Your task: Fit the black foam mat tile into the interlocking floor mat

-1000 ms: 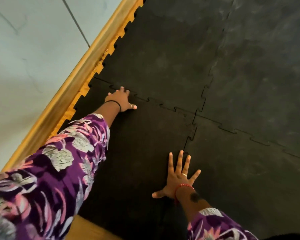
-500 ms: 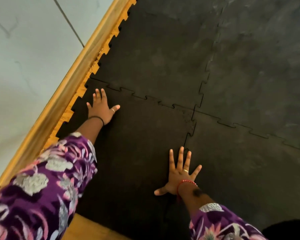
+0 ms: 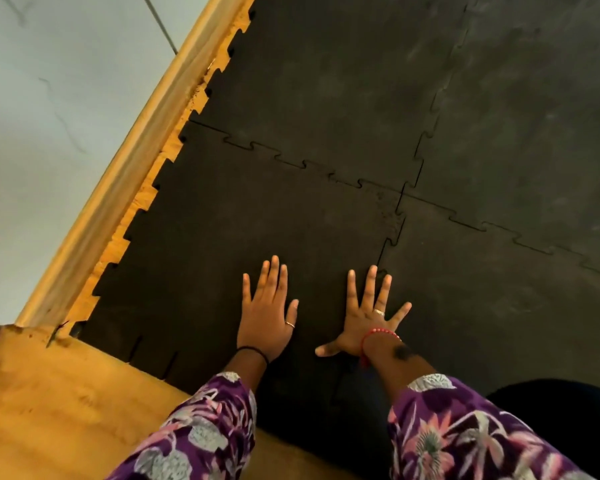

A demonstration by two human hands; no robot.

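The black foam mat tile (image 3: 229,216) lies flat at the near left, its toothed edges meshed with the neighbouring tiles of the interlocking floor mat (image 3: 499,116) along the far and right seams. My left hand (image 3: 265,313) rests palm down on the tile's near part, fingers spread. My right hand (image 3: 368,317) lies flat beside it, fingers splayed, its fingertips at the right seam (image 3: 383,251). Neither hand holds anything.
A wooden skirting board (image 3: 125,161) runs diagonally along the mat's left edge under a pale wall (image 3: 49,98). Bare yellow-brown floor (image 3: 49,410) shows at the near left. A dark shape (image 3: 561,410) sits at the lower right.
My left hand has pulled back from the tile's far left corner to its near part, beside my right hand. The view has tilted toward me; my right hand has stayed in place.
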